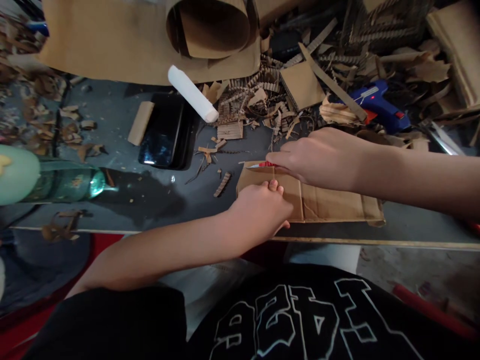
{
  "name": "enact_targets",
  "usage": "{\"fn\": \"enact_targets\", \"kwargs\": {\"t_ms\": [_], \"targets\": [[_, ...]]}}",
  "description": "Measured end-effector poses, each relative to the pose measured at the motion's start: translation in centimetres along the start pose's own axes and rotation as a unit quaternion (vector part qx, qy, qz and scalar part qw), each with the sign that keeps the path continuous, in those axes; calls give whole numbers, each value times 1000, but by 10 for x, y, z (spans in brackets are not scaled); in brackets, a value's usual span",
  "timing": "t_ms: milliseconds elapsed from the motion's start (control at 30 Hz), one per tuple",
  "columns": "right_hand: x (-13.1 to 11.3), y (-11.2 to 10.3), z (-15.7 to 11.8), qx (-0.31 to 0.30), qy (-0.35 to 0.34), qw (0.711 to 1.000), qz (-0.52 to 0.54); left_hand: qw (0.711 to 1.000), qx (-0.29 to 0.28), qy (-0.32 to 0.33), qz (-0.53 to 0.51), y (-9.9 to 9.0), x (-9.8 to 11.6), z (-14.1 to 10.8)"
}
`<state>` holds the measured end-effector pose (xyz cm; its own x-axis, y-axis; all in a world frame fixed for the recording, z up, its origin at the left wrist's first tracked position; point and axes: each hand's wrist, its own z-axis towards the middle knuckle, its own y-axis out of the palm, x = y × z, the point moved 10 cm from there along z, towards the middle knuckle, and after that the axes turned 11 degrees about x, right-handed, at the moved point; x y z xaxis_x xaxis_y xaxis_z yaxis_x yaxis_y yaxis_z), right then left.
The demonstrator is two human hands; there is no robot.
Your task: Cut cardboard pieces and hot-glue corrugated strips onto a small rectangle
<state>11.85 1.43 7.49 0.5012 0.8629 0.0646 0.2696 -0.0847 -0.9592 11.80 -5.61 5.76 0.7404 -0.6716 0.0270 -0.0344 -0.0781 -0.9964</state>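
A folded piece of brown cardboard (333, 204) lies flat near the table's front edge, with crease lines across it. My left hand (260, 207) is closed at its left part, fingers curled on top and one digit showing at the near edge. Just above it, my right hand (313, 156) grips a red-handled knife (267, 164). The thin blade points left, along the far edge of the cardboard. Much of the knife's handle is hidden inside my right hand.
Behind my hands lie cardboard scraps (255, 95), a square cardboard piece (302, 85) and a blue glue gun (380, 105). Left of them are a white stick (193, 94), a black phone (161, 132) and a green bottle (67, 181). A cardboard roll (213, 30) sits at the back.
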Motion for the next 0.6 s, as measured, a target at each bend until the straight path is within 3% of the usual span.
{"fn": "enact_targets", "kwargs": {"t_ms": [367, 600], "targets": [[4, 0, -3, 15, -5, 1000, -11, 1000, 6, -15, -23, -2, -3, 0], [12, 10, -11, -29, 19, 999, -20, 1000, 6, -17, -20, -4, -3, -1]]}}
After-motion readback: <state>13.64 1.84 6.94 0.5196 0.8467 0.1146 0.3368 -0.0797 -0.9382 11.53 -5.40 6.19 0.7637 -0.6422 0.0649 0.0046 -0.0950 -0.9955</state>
